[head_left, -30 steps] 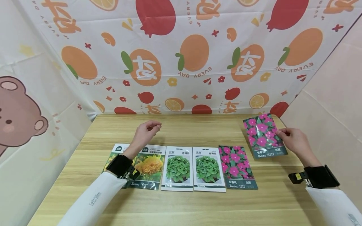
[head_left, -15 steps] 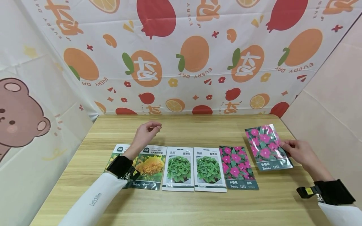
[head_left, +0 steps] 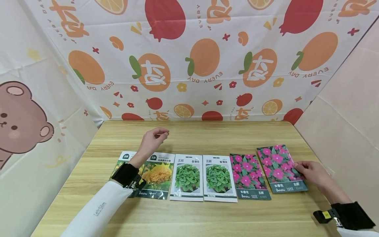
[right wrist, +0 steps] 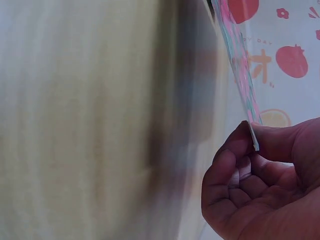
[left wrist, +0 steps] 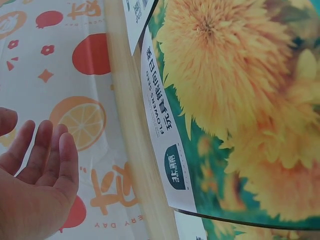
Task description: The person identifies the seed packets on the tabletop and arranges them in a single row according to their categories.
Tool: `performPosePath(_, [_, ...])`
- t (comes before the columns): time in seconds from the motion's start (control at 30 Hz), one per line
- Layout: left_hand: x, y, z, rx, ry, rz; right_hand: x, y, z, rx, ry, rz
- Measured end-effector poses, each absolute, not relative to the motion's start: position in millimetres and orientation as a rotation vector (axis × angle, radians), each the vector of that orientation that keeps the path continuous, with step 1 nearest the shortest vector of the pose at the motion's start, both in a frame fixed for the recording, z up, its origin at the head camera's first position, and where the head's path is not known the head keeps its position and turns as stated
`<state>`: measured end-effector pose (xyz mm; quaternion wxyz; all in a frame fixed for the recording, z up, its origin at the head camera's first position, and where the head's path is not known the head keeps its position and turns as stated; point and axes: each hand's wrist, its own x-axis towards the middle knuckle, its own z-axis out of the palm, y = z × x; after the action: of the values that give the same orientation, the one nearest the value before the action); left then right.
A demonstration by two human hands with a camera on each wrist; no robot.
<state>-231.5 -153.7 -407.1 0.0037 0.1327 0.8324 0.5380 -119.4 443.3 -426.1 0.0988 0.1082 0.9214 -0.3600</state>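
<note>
— What can't you make out from here?

— The leftmost packet is mostly hidden under the left sleeve and its black wrist strap, so I can't read its picture. In the right wrist view the wooden surface is a blur.

— And what's laid out?

— Behind it all hangs a fruit-printed cloth, creased, with a bear-printed one to the left. On the pale, grained surface lies a row of flat, glossy rectangular packets: a sunflower packet, two green-leaf packets side by side, then a pink-flower packet.

— The hands?

— The right hand pinches the right edge of a second pink-flower packet, thumb on top, at the row's right end, just beside its twin. The left hand hovers above the surface behind the sunflower packet, fingers loosely curled, holding nothing.
</note>
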Motion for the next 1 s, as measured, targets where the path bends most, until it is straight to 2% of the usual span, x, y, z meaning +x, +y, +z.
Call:
performPosePath(0.53, [-231.5, -155.3, -407.4, 0.396, 2.595, 1.694, -111.7, 440.1, -433.8, 0.303, 2.707, -1.049])
performPosePath(1.0, [-229.9, -153.8, -405.1, 0.385, 2.628, 1.672, -110.9, 434.1, -428.2, 0.291, 2.870, -0.700])
